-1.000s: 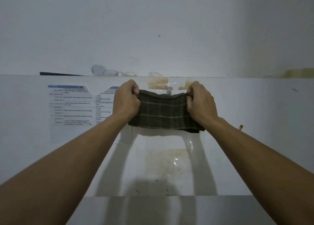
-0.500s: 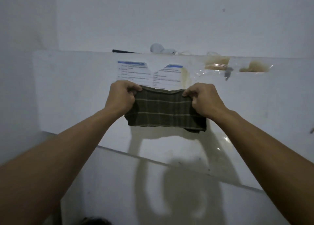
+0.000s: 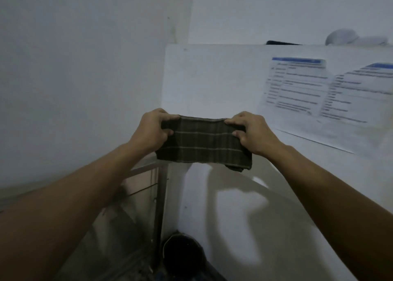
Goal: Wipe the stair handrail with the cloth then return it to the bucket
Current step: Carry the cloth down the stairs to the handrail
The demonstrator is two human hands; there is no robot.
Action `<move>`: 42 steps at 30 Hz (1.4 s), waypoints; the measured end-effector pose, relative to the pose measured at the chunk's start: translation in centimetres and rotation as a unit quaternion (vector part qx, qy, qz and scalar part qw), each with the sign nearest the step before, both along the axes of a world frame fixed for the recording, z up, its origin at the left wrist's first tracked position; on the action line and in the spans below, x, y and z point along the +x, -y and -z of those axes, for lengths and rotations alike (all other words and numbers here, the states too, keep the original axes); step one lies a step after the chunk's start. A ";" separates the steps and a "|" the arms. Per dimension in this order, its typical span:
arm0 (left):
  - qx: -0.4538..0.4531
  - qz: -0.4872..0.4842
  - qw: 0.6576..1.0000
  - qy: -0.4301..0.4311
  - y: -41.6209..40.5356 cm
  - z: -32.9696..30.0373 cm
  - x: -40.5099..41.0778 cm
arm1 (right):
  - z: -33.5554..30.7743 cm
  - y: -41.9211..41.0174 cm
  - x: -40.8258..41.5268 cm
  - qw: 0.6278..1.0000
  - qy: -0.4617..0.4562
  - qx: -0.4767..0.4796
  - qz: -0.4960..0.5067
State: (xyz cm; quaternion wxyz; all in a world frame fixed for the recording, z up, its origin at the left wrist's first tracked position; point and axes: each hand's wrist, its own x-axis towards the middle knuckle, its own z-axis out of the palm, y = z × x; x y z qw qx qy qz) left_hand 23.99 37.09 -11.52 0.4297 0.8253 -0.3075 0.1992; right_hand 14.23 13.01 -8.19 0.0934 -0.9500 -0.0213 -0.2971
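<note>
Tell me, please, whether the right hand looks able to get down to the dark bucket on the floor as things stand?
Probably yes. The bucket sits open-topped below the cloth, with nothing visible between, but the right hand shares its grip on the cloth with the left hand and is well above it.

The view has swung left, bringing a dark bucket (image 3: 182,252) into sight below.

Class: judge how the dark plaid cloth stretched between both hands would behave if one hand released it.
The dark plaid cloth probably flops down: its lower right corner already sags. It seems light, pinched by the left hand and right hand fingertips alone.
</note>
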 end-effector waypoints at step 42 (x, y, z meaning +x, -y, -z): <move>0.035 -0.765 0.623 -0.162 -40.2 9.7 -28.3 | 11.0 -60.5 9.7 0.627 -0.067 -0.098 -0.770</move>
